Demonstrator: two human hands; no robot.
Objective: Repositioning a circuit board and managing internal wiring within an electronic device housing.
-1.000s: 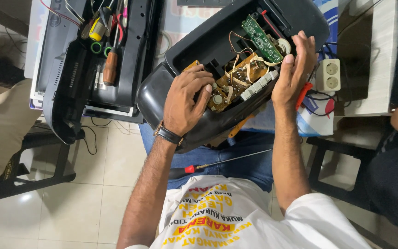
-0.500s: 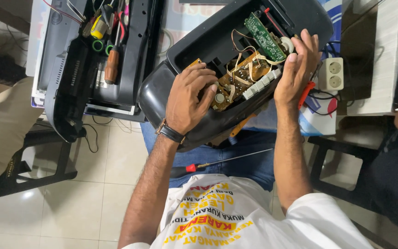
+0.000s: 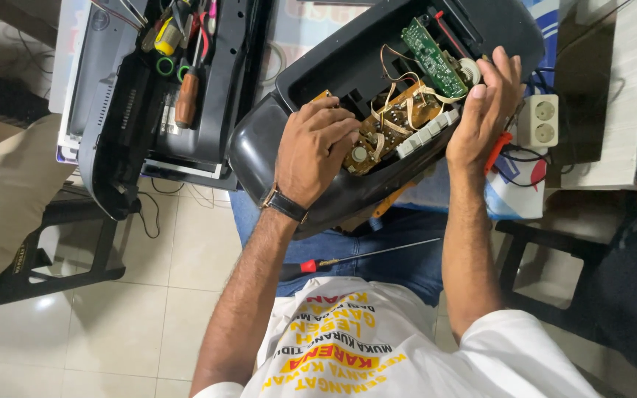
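An opened black plastic device housing [image 3: 274,147] rests on my lap, tilted toward me. Inside it sit a brown circuit board [image 3: 385,125] with pale ribbon wires and a green circuit board [image 3: 430,57] further in. My left hand [image 3: 312,151], with a wristwatch, lies palm down on the housing, its fingertips curled onto the brown board's left edge. My right hand [image 3: 484,110] grips the right rim of the housing, fingers pressing near a row of white buttons [image 3: 430,133] and a round white part.
A long thin screwdriver with a red handle [image 3: 363,254] lies across my thighs. At the left another black housing shell [image 3: 123,125] holds several screwdrivers and tools. A white power socket [image 3: 542,120] with cables sits at the right, beside a white table [image 3: 613,96]. Another person's arm shows at the far right edge.
Both hands stay on the housing. My left fingers have shifted slightly on the brown board, and my right hand has slid a little higher along the rim.
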